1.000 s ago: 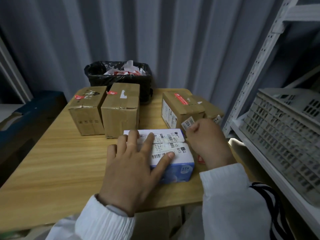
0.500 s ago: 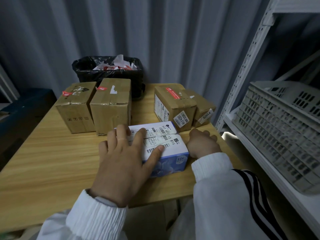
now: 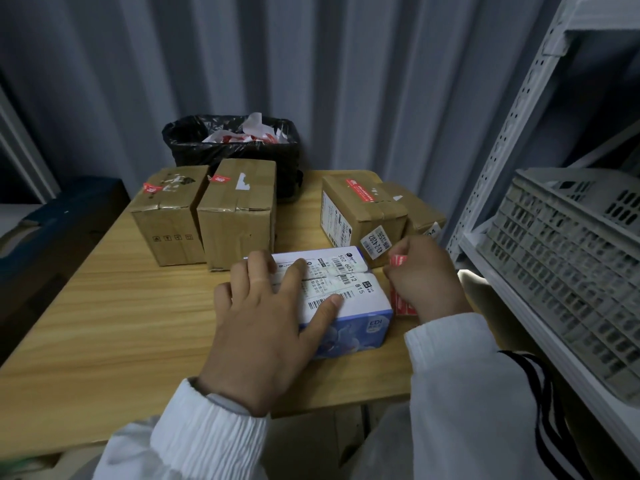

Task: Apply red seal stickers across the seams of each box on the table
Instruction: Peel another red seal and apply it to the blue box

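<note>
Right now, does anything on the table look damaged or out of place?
Nothing spilled. The shipping label on the white box under the left hand looks split along the top seam, with no red seal there. The cardboard box behind it carries a torn white label scrap. The right hand pinches a red sticker.

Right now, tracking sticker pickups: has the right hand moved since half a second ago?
Yes: the right hand rose off the table toward the labelled brown box, pinching a red sticker.

Storeroom: corrugated wall [image 3: 346, 81], metal shelving [image 3: 512, 126], taped parcels [image 3: 239, 213]
</note>
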